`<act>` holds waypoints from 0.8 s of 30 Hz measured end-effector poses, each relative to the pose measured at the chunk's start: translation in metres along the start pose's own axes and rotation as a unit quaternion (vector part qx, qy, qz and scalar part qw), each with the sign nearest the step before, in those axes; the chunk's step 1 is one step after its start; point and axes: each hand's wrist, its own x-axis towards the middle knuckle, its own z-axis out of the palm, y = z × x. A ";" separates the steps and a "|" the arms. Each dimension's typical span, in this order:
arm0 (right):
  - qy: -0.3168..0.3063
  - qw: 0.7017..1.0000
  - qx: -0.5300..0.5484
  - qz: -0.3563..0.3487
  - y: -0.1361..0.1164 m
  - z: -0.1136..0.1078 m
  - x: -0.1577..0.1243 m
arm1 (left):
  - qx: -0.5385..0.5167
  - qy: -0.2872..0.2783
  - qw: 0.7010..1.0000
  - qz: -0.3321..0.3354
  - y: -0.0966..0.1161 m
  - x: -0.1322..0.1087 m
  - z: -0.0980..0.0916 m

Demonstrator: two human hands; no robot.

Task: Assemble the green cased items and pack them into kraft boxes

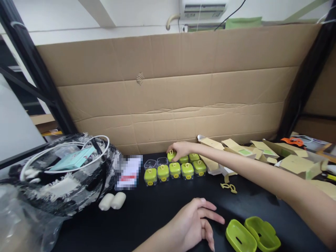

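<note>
My right hand (181, 150) reaches across to the back row of small clear boxes, its fingers closed round a green lid (172, 155) with a yellow loop on top. Whether a box is under that lid is partly hidden by the front row. Several green-lidded boxes (175, 170) with yellow round labels stand in front, and more are beside it. Two clear boxes (162, 161) without lids stand to the left. My left hand (195, 224) hovers low over the black table, fingers spread, holding nothing. Nearest to it lie a green oval tray (240, 236) and a green flower-shaped dish (262, 233).
Two yellow loop pieces (229, 187) lie right of the boxes. Opened cardboard packages (244, 150) crowd the right back. At left are two white rounded pieces (112, 201), a patterned bag (60, 178) with a white cable, and clear plastic (23, 220). A cardboard wall (168, 91) closes the back.
</note>
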 end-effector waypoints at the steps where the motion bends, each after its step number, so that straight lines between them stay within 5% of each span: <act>1: -0.014 1.000 -0.007 -0.005 0.001 -0.001 0.001 | 0.001 0.001 1.000 0.000 0.000 0.000 0.000; 17: -0.106 0.992 -0.036 -0.055 0.000 -0.006 0.010 | 0.056 0.018 0.998 0.028 0.000 -0.002 0.004; 20: -0.057 0.996 -0.041 -0.061 -0.003 -0.011 0.007 | 0.084 0.024 0.995 0.052 -0.002 -0.002 0.005; 24: 0.091 0.992 -0.073 -0.046 -0.015 -0.024 -0.030 | 0.156 0.029 0.981 0.110 -0.002 -0.012 0.011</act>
